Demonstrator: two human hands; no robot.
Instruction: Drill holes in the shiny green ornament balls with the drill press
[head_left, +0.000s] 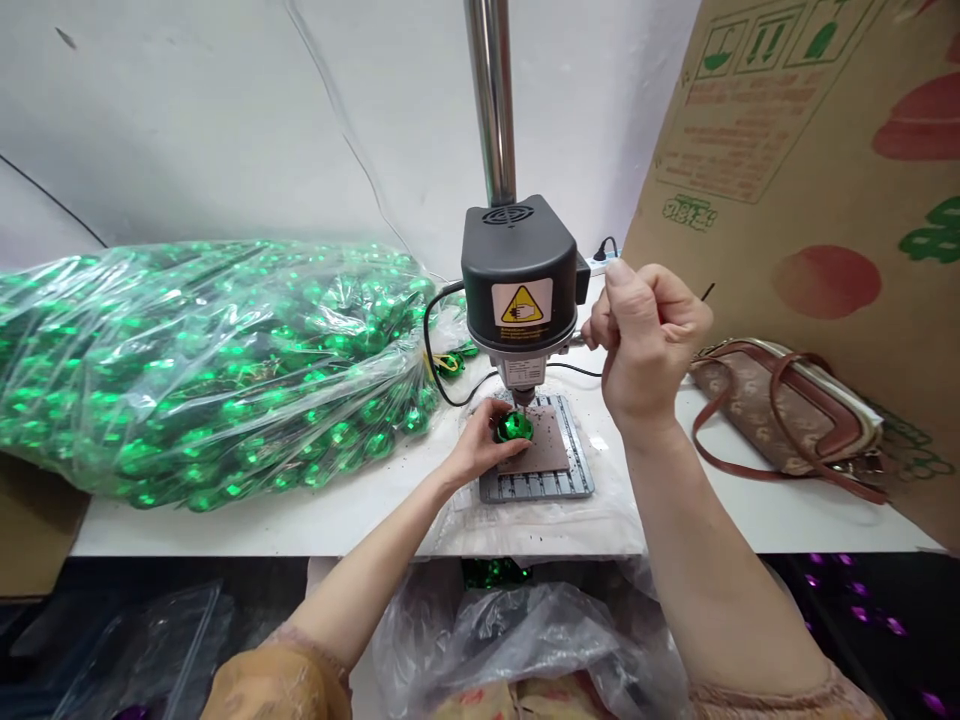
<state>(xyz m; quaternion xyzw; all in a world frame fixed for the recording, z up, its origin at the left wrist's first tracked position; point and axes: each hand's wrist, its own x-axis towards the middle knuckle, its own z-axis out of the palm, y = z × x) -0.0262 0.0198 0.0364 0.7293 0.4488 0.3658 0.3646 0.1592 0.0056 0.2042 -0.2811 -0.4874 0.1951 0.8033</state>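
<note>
A shiny green faceted ball (516,426) sits on a flat board (546,450) beneath the chuck of a small black drill press (520,265). My left hand (486,440) pinches the ball from its left side, thumb in front and fingers behind. The thin bit comes down at the top of the ball; whether it is inside the ball cannot be made out. On the right of the machine, my right hand (649,335) is closed around the feed lever, most of which the fingers hide. Dark crumbs lie scattered over the board and the slotted metal base (536,487).
A large clear bag of green balls (225,370) fills the table's left side. A brown handbag (787,410) and a tall cardboard box (750,200) stand at right. Below the front edge are a plastic-lined container (525,640) and purple shiny pieces (859,612).
</note>
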